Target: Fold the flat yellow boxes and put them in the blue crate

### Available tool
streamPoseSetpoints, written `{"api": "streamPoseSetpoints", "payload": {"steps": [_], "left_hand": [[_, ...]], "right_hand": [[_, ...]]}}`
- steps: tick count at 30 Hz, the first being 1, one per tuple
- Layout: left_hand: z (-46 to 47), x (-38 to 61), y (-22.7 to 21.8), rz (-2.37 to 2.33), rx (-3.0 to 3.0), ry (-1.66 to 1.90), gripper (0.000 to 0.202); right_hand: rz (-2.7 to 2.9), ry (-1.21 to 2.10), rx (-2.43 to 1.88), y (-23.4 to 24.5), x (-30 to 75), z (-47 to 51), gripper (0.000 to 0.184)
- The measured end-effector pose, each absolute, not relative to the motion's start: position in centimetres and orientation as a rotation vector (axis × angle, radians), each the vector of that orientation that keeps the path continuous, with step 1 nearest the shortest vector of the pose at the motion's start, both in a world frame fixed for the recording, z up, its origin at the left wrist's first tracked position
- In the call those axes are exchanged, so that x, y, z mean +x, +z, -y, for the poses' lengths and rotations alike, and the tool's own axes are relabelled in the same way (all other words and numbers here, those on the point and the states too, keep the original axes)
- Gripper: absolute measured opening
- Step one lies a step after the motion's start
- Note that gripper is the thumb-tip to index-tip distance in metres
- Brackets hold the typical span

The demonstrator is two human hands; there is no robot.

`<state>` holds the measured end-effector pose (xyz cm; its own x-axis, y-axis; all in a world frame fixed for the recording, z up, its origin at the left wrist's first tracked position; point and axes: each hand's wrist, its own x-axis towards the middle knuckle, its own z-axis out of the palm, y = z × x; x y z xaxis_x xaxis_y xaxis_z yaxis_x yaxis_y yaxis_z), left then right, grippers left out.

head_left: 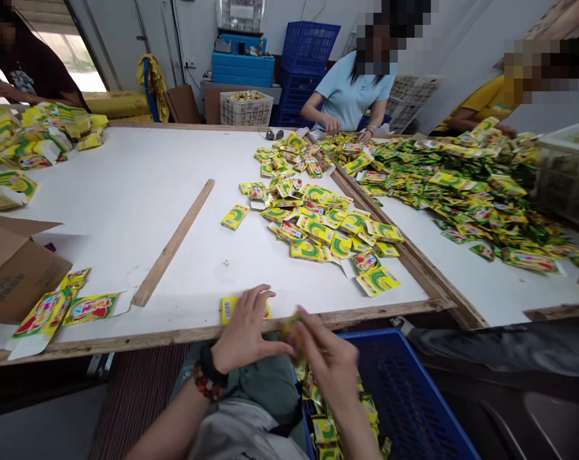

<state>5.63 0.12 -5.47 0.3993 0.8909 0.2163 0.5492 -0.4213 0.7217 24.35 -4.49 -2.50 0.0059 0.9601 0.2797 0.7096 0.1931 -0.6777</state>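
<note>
White tabletop [126, 185] with worn wooden edging spreads ahead of the wearer, stacked blue crates [308, 48] standing by the wall at twelve o'clock and a co-worker in a light blue top [354, 83] at one o'clock across the table. Reckoned from the wearer's hands, a loose heap of yellow boxes [340, 246] lies at one o'clock, a larger pile of green and yellow packets [471, 211] at two, a wooden strip [174, 243] at ten and an open carton [25, 275] at nine. At four o'clock, below table height, sits a blue basket [414, 390] with filled pieces [324, 429] at its near left. Right hand [330, 358] pinches a small printed item [292, 332] by the near table edge; it is too blurred to tell whether it is a packet or a box. Left hand [244, 329] is loosely spread and grips nothing visibly, its fingers over a flat yellow box [228, 310] and its thumb close to the pinched item; whether either is touched, I cannot tell. Both pieces look light. The box, probably thin card, should be springy but easily creased, so it is best taken by its narrow edges; the item's printed surface may be slick, so a fingertip pinch near one end seems enough.
</note>
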Motion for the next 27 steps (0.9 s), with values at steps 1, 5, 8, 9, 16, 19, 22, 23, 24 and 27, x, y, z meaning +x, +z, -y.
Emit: {"api": "streamPoseSetpoints", "payload": {"steps": [1, 5, 8, 9, 16, 19, 22, 23, 24, 27], "left_hand": [[-0.5, 4.7, -5.1, -1.306, 2.148, 0.695, 0.064], [-1.7, 2.3, -4.7, -1.568, 2.198, 0.256, 0.037], [-2.2, 2.4, -5.0, -1.590, 2.231, 0.123, 0.027], [-2.3, 2.6, -5.1, -1.597, 2.233, 0.115, 0.025], [-2.6, 2.4, -5.8, -1.576, 2.234, 0.126, 0.027], [-2.6, 2.0, -5.5, -1.571, 2.142, 0.267, 0.022], [-2.1, 2.2, -4.9, -1.456, 2.116, 0.599, 0.041], [-1.9, 2.5, -4.9, -1.407, 2.114, 0.717, 0.056], [-1.6, 3.0, -4.9, -1.370, 2.099, 0.825, 0.067], [-0.7, 5.2, -5.7, -1.399, 1.950, 1.047, 0.071]], "right_hand": [[1.706, 0.370, -1.751, -2.5, 26.1, 5.2, 0.034], [1.736, 0.122, -2.124, -3.9, 30.4, 6.8, 0.040], [1.911, 0.189, -1.890, -6.0, 28.6, 5.4, 0.043], [1.966, 0.232, -1.814, -6.7, 27.3, 4.5, 0.053], [2.348, 0.639, -1.411, -8.2, 22.3, -3.4, 0.070], [2.334, 0.813, -1.148, -7.6, 22.7, -4.8, 0.046], [2.055, 0.749, -1.080, -6.0, 22.5, -4.6, 0.029], [1.947, 0.692, -1.113, -5.2, 22.2, -4.2, 0.025], [1.852, 0.639, -1.161, -4.4, 21.9, -3.8, 0.022], [1.642, 0.611, -1.307, -2.3, 20.8, -2.4, 0.020]]}}
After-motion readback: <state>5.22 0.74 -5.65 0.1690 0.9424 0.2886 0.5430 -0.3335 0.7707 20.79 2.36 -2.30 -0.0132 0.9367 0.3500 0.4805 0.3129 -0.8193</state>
